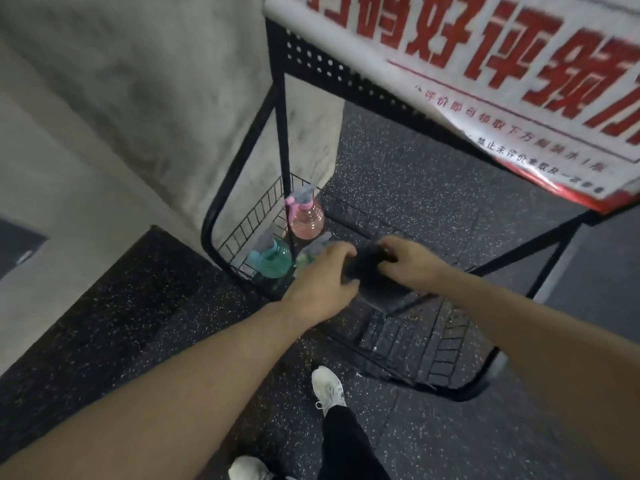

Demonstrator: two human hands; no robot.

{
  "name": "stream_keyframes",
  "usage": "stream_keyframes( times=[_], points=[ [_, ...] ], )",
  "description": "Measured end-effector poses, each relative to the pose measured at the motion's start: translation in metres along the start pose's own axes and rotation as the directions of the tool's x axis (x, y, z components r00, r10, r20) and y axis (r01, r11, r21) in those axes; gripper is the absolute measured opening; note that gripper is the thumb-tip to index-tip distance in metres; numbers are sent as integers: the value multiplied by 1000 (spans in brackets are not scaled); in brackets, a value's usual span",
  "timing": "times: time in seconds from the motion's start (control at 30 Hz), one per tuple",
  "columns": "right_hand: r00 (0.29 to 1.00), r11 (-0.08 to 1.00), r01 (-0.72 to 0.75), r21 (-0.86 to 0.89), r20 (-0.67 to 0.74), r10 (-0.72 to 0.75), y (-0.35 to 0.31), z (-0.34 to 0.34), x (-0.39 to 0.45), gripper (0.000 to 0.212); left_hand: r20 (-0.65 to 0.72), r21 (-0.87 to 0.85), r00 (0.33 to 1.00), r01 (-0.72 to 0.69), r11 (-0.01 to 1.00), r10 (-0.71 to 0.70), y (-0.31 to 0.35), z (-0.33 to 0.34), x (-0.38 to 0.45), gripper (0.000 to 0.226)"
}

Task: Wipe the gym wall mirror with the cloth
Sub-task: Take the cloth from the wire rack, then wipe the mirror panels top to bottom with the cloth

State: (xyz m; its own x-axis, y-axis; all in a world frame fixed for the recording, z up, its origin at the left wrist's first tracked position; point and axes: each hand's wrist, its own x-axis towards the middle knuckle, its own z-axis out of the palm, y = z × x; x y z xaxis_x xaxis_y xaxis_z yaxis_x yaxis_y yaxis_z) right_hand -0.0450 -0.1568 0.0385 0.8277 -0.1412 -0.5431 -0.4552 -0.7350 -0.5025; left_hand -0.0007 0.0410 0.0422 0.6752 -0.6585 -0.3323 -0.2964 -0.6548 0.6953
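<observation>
Both hands, L (320,277) & R (403,259), grip dark cloth (369,271) over wire rack (450,355) front edge; looks soft, light, floppy — bunch mid-fold.

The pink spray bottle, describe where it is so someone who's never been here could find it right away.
Look under the red-and-white sign at the black wire rack on the floor. At its far left end stand spray bottles; the pink spray bottle is against the upright post, behind the teal bottle, the only pink one.
</observation>
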Motion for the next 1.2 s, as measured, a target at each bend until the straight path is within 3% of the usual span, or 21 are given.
stream_keyframes(
  times=[0.07,0.2,0.3,0.43,0.47,0.6,0.7,0.8,0.9,1.03,1.13,1.2],
  points=[
    [999,999,47,9,-26,-47,-33,-17,-20,8,-97,-15,993,-65,998,64,5,-27,-18,62],
    [981,984,178,-25,-78,-180,-124,-42,-68,25,-196,-203,978,-108,973,67,12,-95,-60,78],
    [951,957,289,-34,-101,-291,-198,-49,-96,24,-185,-355,982,-101,929,36,13,-154,-102,60],
    [881,887,461,-3,-118,-458,-296,-44,-121,20,-323,-316,946,-139,938,31,-5,-230,-172,19],
    [857,861,508,24,-121,-501,-320,-40,-125,22,-367,-318,930,-138,938,13,-10,-247,-191,12],
    [782,774,624,111,-107,-615,-410,-16,-135,30,-557,-255,830,-124,959,-40,-36,-310,-260,27],
    [664,672,738,64,-244,-706,-470,13,-136,36,-661,-284,740,-92,954,-125,-59,-350,-309,33],
    [560,580,811,79,-393,-729,-523,43,-136,24,-734,-297,644,-18,955,-216,-79,-387,-352,34],
    [575,543,817,192,-320,-753,-575,71,-135,17,-782,-321,561,15,947,-274,-101,-420,-385,24],
    [632,527,739,421,-159,-759,-642,107,-127,27,-856,-268,440,71,961,-271,-124,-466,-406,27],
    [665,419,587,693,-116,-738,-697,127,-117,24,-909,-206,337,153,966,-247,-137,-503,-408,29],
    [697,349,377,858,-15,-717,-734,132,-114,31,-928,-212,266,195,958,-260,-142,-529,-406,26]
  ],
)
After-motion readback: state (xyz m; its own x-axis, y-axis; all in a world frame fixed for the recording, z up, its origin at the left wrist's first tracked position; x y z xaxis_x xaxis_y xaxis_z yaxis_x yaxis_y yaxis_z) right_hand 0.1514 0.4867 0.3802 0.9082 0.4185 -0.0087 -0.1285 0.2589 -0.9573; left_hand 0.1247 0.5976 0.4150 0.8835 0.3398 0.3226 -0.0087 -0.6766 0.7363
